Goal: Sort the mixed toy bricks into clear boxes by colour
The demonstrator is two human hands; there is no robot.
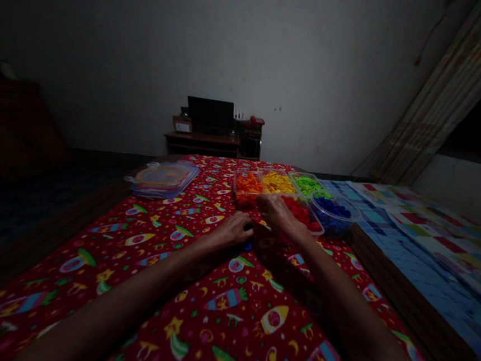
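My left hand (235, 229) rests low over the cloth at the middle of the table, its fingers curled. Just below its fingertips lies a small blue piece (247, 247); whether the hand touches it is unclear. My right hand (272, 207) is at the left side of a clear tub of red pieces (303, 213), fingers drawn together and pointing down. What either hand holds, if anything, is hidden. Behind them stand clear tubs of orange pieces (248, 183), yellow pieces (278, 183) and green pieces (306, 184). A round tub of blue pieces (331, 207) stands at the right.
Stacked clear lids (165, 179) lie on the table's left side. A red rocket-print cloth (215, 279) covers the table. Beyond it, a dark monitor (210, 115) stands on a desk by the wall. A checkered blue bedspread (387, 233) is at the right.
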